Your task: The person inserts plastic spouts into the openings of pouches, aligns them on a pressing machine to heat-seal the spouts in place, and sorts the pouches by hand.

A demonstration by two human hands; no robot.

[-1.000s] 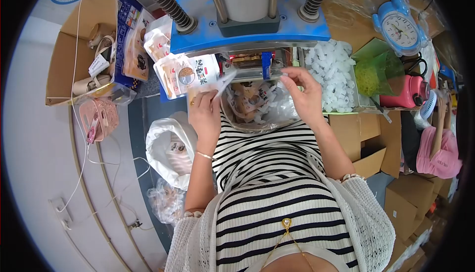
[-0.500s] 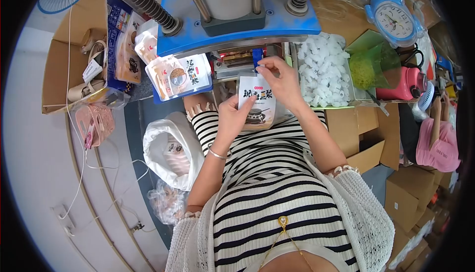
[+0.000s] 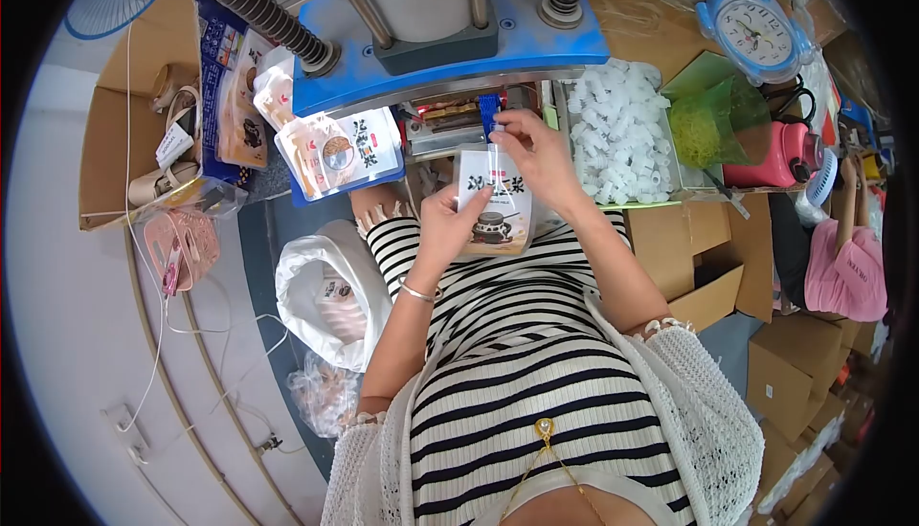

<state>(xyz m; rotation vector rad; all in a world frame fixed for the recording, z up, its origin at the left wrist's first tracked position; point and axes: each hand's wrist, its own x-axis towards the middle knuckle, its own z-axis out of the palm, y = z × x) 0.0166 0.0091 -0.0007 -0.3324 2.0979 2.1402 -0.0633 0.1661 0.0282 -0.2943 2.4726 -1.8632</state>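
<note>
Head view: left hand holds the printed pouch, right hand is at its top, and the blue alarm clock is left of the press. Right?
No, one slip: the blue alarm clock is right of the press, as the head view shows. The left hand does hold the printed pouch, with the right hand at its top.

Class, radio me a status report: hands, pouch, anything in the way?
Left hand holding pouch by its side. Right hand at pouch top, exact grip unclear. Left thumb covering part of pouch front.
</note>
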